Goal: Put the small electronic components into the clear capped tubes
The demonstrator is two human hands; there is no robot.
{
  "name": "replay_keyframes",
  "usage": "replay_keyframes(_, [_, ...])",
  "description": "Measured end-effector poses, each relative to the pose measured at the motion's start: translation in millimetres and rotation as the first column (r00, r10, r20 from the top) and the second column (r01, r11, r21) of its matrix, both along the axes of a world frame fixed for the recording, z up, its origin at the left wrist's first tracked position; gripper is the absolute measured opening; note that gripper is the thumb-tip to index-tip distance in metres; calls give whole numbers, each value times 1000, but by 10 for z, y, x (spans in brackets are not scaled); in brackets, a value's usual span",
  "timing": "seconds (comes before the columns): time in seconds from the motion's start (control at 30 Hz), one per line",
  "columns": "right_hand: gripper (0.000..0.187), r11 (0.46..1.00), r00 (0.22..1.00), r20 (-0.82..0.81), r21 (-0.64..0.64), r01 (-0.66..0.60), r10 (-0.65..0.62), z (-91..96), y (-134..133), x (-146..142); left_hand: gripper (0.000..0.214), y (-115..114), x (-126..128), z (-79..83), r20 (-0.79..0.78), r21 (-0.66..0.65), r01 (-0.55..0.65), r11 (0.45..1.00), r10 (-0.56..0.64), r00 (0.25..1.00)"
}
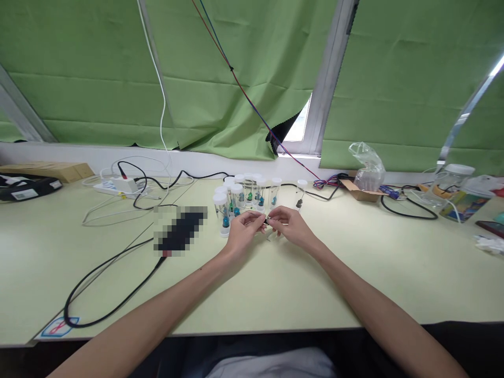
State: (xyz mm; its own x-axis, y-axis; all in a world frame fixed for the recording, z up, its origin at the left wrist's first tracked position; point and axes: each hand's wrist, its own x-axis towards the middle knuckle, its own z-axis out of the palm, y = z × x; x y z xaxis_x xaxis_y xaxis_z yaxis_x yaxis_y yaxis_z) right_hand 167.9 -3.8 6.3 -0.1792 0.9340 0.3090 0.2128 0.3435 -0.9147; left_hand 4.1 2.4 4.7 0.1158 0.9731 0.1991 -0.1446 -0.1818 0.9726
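Note:
My left hand (247, 227) and my right hand (289, 224) meet over the table, fingertips pinched around a small dark piece (267, 221). It is too small and too covered by the fingers to name. A thin strand shows just below the fingertips. Close behind my left hand stand several clear tubes (221, 207) with white caps, holding small blue, green and dark parts. One capped tube (276, 192) with a blue part is directly behind my fingers. Another tube (301, 191), with a dark part inside, stands apart behind my right hand.
On the left, a blurred-out black device (181, 231) has a black cable (110, 262) looping across the pale table (255, 299). A power strip (122, 186) with tangled cords lies behind it. At right are a small cardboard box (360, 192), a plastic bag (369, 165) and a lidded jar (449, 184).

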Motion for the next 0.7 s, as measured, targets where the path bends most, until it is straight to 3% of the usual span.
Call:
replay_keyframes(0.53, [29,999,999,-7,37,-38,39,28,-21,-17,35,-32,-7,48,-17,59,10,998,-9,1000])
replay_keyframes(0.63, [31,998,1000,-13,61,27,-27,12,-7,-11,33,-41,-7,49,-25,79,5,997,-3,1000])
replay_keyframes(0.7, [30,984,990,3,112,138,-139,12,-7,4,32,-52,-7,51,-57,112,-9,994,15,998])
